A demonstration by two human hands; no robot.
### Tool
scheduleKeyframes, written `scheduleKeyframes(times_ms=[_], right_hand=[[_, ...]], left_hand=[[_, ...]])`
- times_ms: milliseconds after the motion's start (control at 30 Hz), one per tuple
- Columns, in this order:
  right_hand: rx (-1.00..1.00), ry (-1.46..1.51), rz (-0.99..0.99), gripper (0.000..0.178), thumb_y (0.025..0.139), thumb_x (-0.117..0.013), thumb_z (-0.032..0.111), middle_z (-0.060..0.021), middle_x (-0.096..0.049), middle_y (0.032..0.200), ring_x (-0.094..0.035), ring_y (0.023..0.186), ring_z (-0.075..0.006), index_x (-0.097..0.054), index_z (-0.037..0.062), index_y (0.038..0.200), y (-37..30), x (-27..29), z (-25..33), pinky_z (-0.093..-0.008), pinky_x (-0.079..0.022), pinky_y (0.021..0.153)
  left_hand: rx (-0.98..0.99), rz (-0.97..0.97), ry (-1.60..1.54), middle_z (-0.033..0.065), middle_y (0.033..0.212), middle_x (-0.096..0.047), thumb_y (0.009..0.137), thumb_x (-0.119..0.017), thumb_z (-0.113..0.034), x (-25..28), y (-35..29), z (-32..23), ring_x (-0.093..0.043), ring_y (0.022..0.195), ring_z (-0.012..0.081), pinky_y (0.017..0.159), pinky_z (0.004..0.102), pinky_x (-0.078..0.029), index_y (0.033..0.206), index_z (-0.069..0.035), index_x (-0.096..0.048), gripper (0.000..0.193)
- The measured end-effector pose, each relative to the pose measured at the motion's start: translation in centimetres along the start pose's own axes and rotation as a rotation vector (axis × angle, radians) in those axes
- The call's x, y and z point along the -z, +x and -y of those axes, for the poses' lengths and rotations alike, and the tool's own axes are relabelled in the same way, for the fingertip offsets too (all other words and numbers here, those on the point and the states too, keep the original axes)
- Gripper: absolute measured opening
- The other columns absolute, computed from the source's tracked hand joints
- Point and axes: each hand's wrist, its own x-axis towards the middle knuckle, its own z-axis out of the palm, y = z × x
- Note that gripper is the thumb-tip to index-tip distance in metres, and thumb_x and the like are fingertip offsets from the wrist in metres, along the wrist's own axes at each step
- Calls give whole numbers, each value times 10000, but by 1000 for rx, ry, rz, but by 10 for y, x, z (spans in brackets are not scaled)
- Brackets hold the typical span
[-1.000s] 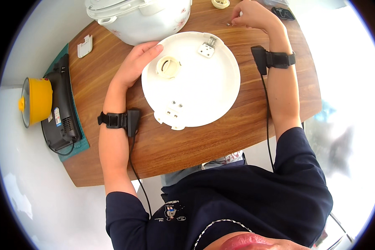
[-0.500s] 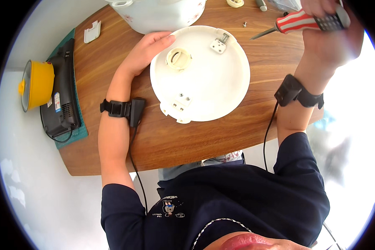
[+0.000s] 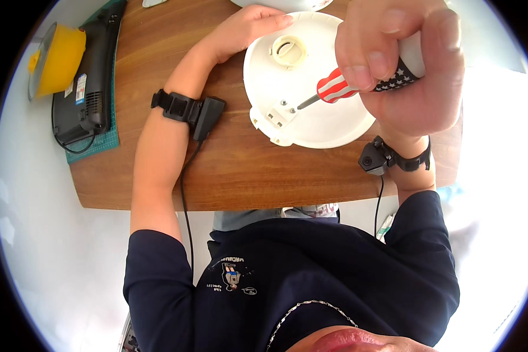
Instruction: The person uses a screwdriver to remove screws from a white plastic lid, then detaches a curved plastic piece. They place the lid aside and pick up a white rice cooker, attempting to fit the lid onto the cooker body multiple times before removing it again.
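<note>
Screwdriver (image 3: 336, 88) slants down from the right hand (image 3: 413, 70), whose fingers are curled around its handle, tip just by a screw (image 3: 293, 110) on the round white cover (image 3: 328, 130). The left hand (image 3: 249, 28), fingers loosely bent, touches the cover's far rim

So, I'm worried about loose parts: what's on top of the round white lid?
A cream ring and two metal screw heads, with the screwdriver pointing at one. The right hand hides the lid at upper right; anything there cannot be seen.

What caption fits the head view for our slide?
Left hand on a round white part, right hand holding a screwdriver, its tip by a screw.
</note>
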Motion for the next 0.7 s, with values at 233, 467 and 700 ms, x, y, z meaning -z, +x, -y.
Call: scheduleKeyframes(times_ms=[233, 467, 700], right_hand=[[-64, 109, 0, 436, 1104, -454, 394, -108, -509, 629, -484, 486, -171, -495, 10, 901, -5, 2, -10, -299, -441, 465], [-42, 36, 21, 444, 1110, -435, 402, -99, -507, 626, -487, 489, -166, -497, 13, 904, -2, -1, -7, -291, -443, 473], [-66, -59, 73, 381, 1077, -544, 353, -117, -603, 703, -532, 534, -173, -542, 12, 907, -7, -5, -6, -291, -460, 520]], left_hand=[[-8, 56, -107, 17, 1026, -721, 1078, -569, -310, 6, 7, 8, -640, 891, 86, 792, 282, -542, 1142, 51, -713, 394], [17, 73, -157, 35, 1036, -721, 1076, -569, -293, 3, 5, 1, -643, 892, 90, 798, 275, -539, 1157, 72, -702, 396], [-9, 70, -110, 32, 1065, -720, 1080, -553, -275, 5, 6, 0, -640, 940, 97, 826, 275, -532, 1169, 65, -702, 382]])
